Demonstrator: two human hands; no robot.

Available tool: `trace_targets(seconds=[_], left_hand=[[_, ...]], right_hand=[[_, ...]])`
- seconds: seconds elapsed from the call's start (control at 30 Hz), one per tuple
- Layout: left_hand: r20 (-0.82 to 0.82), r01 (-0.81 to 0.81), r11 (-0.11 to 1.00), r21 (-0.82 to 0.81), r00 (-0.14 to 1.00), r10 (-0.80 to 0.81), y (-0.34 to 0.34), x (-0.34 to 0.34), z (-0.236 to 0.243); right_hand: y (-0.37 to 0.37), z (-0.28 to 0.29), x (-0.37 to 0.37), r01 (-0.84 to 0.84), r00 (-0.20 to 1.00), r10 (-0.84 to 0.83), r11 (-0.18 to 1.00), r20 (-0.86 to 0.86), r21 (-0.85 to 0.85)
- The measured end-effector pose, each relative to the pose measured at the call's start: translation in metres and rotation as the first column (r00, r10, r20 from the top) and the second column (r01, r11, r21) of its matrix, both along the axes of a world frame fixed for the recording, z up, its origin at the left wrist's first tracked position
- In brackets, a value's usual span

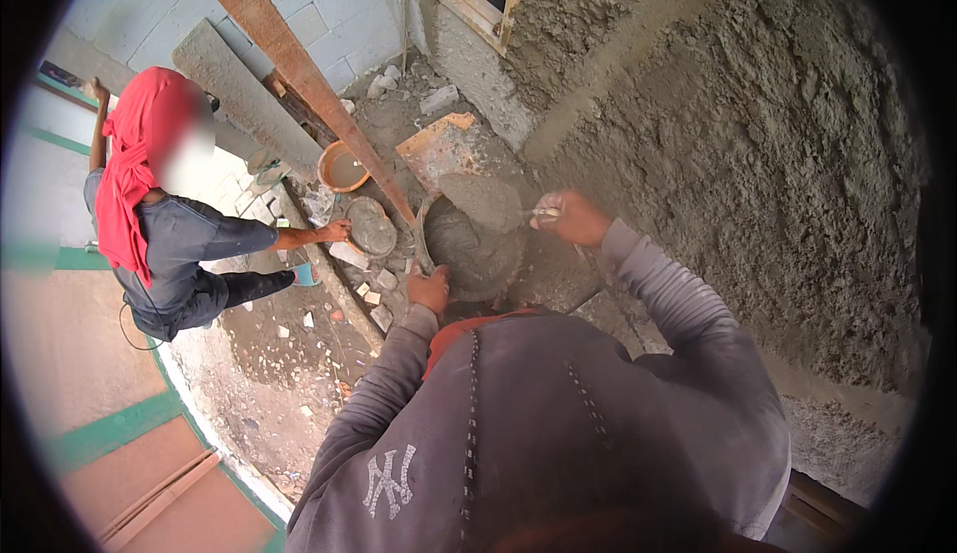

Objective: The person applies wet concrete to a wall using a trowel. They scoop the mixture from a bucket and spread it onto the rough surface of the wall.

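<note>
My right hand (576, 218) is closed around the handle of a trowel (539, 213). A heap of wet grey mortar (482, 200) covers its blade, which is over the right part of a bucket. The fingers of my left hand (429, 289) grip the near left rim of that bucket (423, 242). More wet mortar (467, 251) fills the bucket, its surface uneven. To my right rises a wall (738, 144) coated in rough, damp mortar.
At the left, a person in a red head cloth (135, 164) reaches a hand (334, 231) to a round container of mortar (373, 226). Beyond stand an orange basin (342, 166) and a slanting wooden post (299, 70). Rubble (309, 319) litters the ground; a window frame (478, 10) is ahead.
</note>
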State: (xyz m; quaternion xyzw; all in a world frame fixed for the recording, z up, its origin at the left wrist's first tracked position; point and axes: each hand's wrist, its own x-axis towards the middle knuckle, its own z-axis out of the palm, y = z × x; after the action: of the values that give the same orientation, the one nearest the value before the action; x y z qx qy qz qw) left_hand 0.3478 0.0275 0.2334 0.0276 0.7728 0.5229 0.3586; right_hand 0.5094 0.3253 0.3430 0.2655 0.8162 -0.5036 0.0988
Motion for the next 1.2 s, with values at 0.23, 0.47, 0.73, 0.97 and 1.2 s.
trace_targets(seconds=[0.23,0.47,0.73,0.97,1.2], left_hand=[[0.066,-0.036,0.998,-0.054,0.997,0.040,-0.010,-0.035,0.003],[0.145,-0.071,0.997,-0.037,0.986,0.076,-0.010,-0.069,-0.023],[0.085,-0.140,0.988,0.070,0.987,0.134,-0.013,-0.089,-0.069],[0.249,-0.127,0.992,0.027,0.961,0.116,-0.007,-0.093,-0.042],[0.264,-0.147,0.978,0.149,0.959,0.104,-0.001,-0.072,-0.070]], right_hand=[[0.117,0.167,-0.094,0.090,0.967,-0.193,0.867,-0.164,-0.490],[0.211,0.217,-0.138,0.562,0.815,-0.528,0.820,-0.238,0.105],[0.179,0.097,-0.146,0.607,0.759,-0.585,0.794,-0.286,-0.011],[0.221,0.017,-0.134,0.776,0.622,-0.652,0.584,-0.433,0.237],[0.167,0.103,-0.031,0.747,0.664,-0.606,0.523,-0.437,0.411]])
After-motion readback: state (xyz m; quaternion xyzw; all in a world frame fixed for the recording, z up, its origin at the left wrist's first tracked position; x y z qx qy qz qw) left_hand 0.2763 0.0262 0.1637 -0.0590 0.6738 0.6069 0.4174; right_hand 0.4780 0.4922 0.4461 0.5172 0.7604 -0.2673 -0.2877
